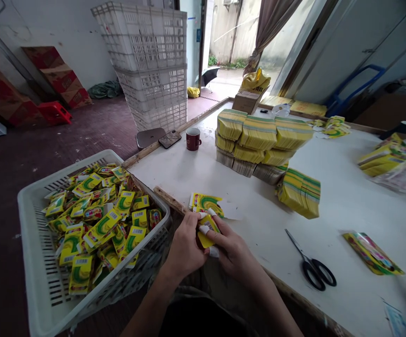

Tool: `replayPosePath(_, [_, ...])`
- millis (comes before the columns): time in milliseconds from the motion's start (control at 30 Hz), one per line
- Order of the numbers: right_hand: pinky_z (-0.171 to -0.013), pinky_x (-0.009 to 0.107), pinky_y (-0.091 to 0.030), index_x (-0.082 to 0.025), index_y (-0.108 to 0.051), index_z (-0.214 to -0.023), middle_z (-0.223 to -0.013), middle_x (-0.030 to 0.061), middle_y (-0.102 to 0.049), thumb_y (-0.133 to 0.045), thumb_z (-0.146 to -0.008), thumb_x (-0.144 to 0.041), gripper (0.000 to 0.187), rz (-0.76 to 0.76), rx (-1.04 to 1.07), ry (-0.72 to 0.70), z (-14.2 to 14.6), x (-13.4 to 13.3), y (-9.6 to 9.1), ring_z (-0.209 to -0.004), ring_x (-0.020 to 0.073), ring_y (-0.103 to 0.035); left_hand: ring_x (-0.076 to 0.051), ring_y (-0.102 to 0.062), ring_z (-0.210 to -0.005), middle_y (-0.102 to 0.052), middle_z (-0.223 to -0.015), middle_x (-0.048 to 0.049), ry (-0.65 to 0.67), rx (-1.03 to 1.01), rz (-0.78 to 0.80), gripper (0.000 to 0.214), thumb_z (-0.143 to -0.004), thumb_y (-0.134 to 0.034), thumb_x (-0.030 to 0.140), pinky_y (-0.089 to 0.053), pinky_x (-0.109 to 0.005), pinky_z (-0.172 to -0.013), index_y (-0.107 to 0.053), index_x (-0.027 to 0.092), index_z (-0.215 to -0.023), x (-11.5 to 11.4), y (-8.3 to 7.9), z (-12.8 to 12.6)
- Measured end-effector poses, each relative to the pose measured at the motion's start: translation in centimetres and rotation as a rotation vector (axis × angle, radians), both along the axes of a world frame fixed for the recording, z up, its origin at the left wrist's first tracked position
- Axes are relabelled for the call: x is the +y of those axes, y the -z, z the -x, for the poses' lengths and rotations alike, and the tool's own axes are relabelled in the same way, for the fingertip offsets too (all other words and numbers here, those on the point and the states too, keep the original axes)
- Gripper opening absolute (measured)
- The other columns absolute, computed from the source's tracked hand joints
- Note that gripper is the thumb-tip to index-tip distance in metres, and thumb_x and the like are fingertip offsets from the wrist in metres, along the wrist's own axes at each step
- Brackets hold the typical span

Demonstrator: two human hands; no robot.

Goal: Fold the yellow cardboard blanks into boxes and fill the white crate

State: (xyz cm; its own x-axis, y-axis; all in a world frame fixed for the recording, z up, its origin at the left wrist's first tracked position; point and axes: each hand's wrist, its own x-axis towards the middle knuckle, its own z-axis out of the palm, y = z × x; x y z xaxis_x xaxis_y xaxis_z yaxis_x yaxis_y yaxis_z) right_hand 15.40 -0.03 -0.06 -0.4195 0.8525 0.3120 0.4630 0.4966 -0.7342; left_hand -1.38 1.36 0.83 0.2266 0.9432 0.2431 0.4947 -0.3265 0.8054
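Observation:
Both hands meet over the near edge of the white table around a small yellow cardboard box (pixel 206 238). My left hand (pixel 186 243) grips its left side, and my right hand (pixel 233 245) holds the right side, with white wrappings on some fingertips. The fingers cover much of the box. Just beyond them lies a flat yellow-and-green carton piece (pixel 206 202) with a white flap. Left of my hands, a white plastic basket (pixel 24 234) contains many small yellow boxes (pixel 101 229). Black-handled scissors (pixel 310 267) lie open on the table to the right.
Stacked bundles of yellow cartons (pixel 257 133) stand mid-table, with another bundle (pixel 301 192) in front. A maroon mug (pixel 192 139) and a phone (pixel 170 139) sit near the left edge. A colourful packet (pixel 371 252) lies at right. Tall white crates (pixel 150 65) stand behind the basket.

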Motion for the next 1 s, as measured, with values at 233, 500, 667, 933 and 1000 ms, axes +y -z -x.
replayPosePath(233, [-0.103, 0.045, -0.045, -0.024, -0.059, -0.127, -0.15, 0.0158, -0.041, -0.053, -0.092, -0.023, 0.036, 0.03, -0.026, 0.061, 0.1, 0.1, 0.4, -0.138, 0.0305, -0.039, -0.027, -0.059, -0.111, -0.06, -0.118, -0.0105, 0.001, -0.014, 0.063, 0.062, -0.062, -0.067, 0.013, -0.048, -0.042, -0.097, -0.043, 0.019, -0.119, 0.2, 0.2, -0.2])
replayPosePath(500, [-0.094, 0.042, -0.052, -0.023, -0.068, -0.101, -0.14, 0.0145, -0.052, -0.053, -0.09, -0.022, 0.018, 0.05, -0.018, 0.035, -0.3, 0.4, -0.7, -0.131, 0.0304, -0.049, -0.025, -0.063, -0.103, -0.063, -0.111, -0.0102, 0.037, -0.016, 0.061, 0.056, -0.067, -0.068, 0.02, -0.052, -0.039, -0.09, -0.044, 0.019, -0.118, 0.3, 0.0, -0.3])
replayPosePath(667, [-0.102, 0.046, -0.046, -0.022, -0.059, -0.126, -0.15, 0.0168, -0.038, -0.05, -0.09, -0.016, 0.037, 0.069, -0.099, 0.026, -0.2, 0.2, 0.1, -0.139, 0.0305, -0.037, -0.028, -0.06, -0.11, -0.063, -0.117, -0.0128, 0.036, 0.057, 0.028, 0.06, -0.063, -0.066, 0.016, -0.049, -0.043, -0.096, -0.046, 0.017, -0.119, 0.6, 0.3, 0.1])
replayPosePath(933, [-0.088, 0.04, -0.054, -0.021, -0.067, -0.099, -0.128, 0.0155, -0.059, -0.046, -0.094, -0.028, 0.022, 0.039, -0.05, 0.073, -0.1, 0.6, -0.9, -0.117, 0.0288, -0.06, -0.026, -0.063, -0.104, -0.065, -0.112, -0.0108, 0.059, 0.015, 0.067, 0.053, -0.068, -0.065, 0.019, -0.052, -0.039, -0.091, -0.049, 0.017, -0.118, 0.3, 0.1, -0.3])
replayPosePath(1000, [-0.083, 0.037, -0.055, -0.022, -0.067, -0.09, -0.122, 0.0133, -0.062, -0.048, -0.094, -0.03, 0.022, 0.025, -0.011, 0.06, -0.4, 0.6, -1.5, -0.107, 0.026, -0.065, -0.024, -0.064, -0.1, -0.066, -0.109, -0.0093, 0.072, -0.011, 0.079, 0.05, -0.07, -0.066, 0.023, -0.053, -0.037, -0.088, -0.05, 0.019, -0.117, 0.2, -0.1, -0.5])
